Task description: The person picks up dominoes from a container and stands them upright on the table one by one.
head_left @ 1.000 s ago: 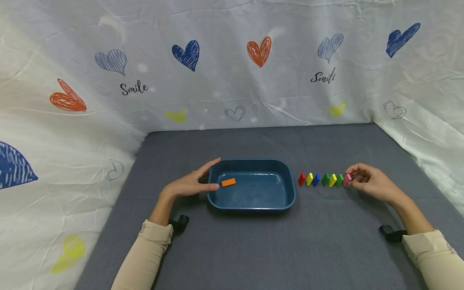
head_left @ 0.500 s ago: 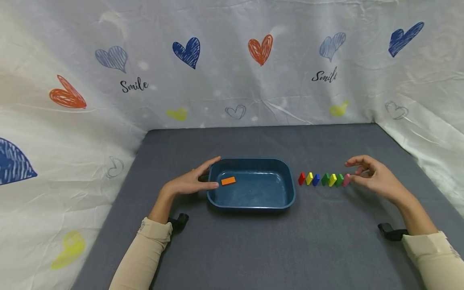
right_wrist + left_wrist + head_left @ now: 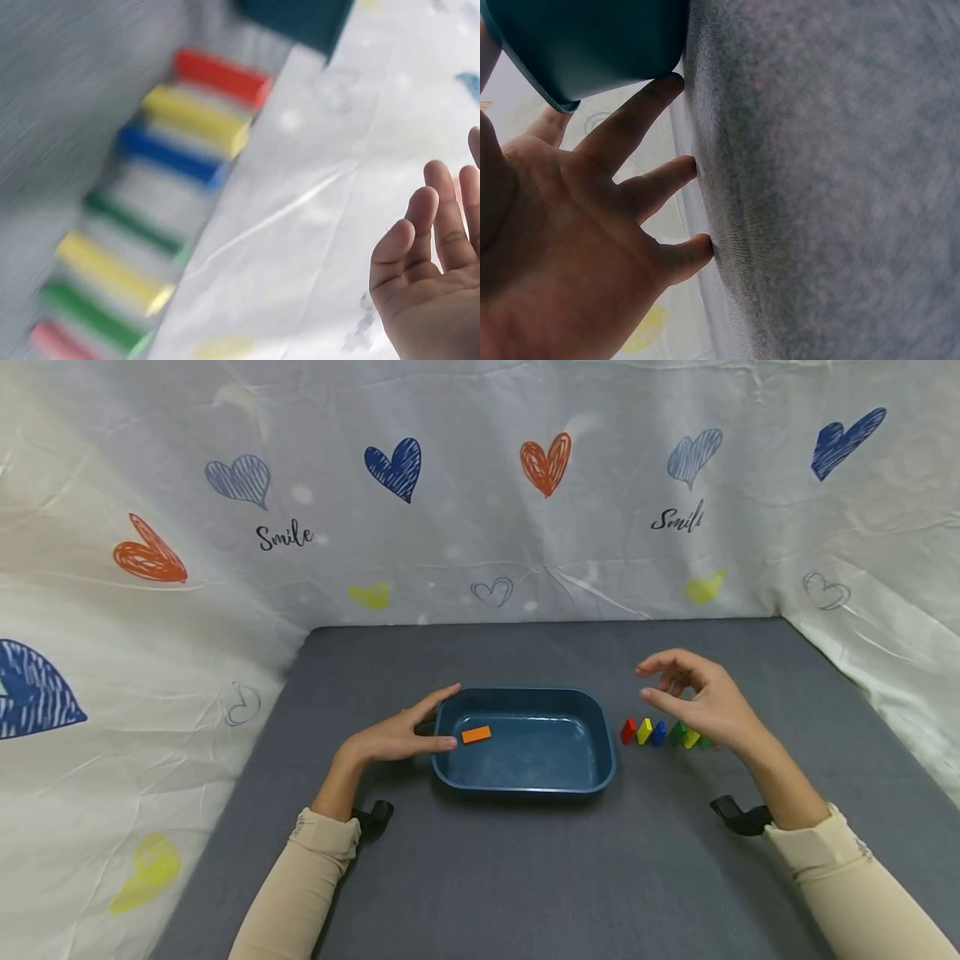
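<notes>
My left hand [image 3: 393, 739] rests at the left end of a blue plastic tray [image 3: 540, 756], thumb and forefinger spread at its rim. In the left wrist view its other fingers are straight, their tips down at the cloth. An orange domino [image 3: 476, 735] lies flat inside the tray. My right hand [image 3: 705, 697] hovers, holding nothing, over a row of coloured dominoes standing on edge. From the tray outward come red [image 3: 223, 77], yellow [image 3: 196, 120], blue [image 3: 171, 156], green [image 3: 135, 225], yellow [image 3: 112, 272], green [image 3: 94, 319] and pink [image 3: 64, 345] dominoes.
A grey cloth [image 3: 525, 877] covers the table. White curtains [image 3: 450, 410] printed with hearts and "Smile" stand behind and on both sides. A wider gap separates the blue domino from the green one beside it.
The right hand has let go of the pink domino at the row's right end, lifted, and moved left above the row. The left hand has stayed at the tray.
</notes>
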{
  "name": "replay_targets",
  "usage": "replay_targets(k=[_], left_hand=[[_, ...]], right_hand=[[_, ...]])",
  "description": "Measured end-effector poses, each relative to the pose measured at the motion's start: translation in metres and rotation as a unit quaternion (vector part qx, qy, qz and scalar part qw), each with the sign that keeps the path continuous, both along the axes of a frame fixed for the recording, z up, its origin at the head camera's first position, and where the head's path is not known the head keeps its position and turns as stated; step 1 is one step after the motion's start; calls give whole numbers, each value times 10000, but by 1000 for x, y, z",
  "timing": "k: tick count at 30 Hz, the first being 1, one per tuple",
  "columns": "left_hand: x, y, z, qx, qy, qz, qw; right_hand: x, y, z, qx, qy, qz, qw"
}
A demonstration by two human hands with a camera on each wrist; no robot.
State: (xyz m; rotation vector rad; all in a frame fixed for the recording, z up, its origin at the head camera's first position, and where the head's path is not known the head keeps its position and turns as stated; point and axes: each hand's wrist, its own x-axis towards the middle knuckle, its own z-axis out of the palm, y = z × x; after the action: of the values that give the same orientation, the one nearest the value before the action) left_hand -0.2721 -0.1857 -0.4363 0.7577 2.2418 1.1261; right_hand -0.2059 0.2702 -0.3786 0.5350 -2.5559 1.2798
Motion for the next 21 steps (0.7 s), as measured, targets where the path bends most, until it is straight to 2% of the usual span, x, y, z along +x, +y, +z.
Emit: replay_targets(k=[5, 10, 17, 21], left_hand=[[1, 0, 0, -24, 8, 40, 10000], [0, -1, -2, 29, -10, 4, 10000], [-3, 0, -4, -8, -79, 46, 10000], [-4, 0, -4, -46, -130, 107, 9998]], right_hand=[[-11, -37, 9, -76, 95, 358, 9993], [-18, -74, 9, -268, -4, 583, 9979], [-19, -122, -8, -736, -481, 890, 9921], [-23, -146, -18, -799, -564, 1090, 9892]])
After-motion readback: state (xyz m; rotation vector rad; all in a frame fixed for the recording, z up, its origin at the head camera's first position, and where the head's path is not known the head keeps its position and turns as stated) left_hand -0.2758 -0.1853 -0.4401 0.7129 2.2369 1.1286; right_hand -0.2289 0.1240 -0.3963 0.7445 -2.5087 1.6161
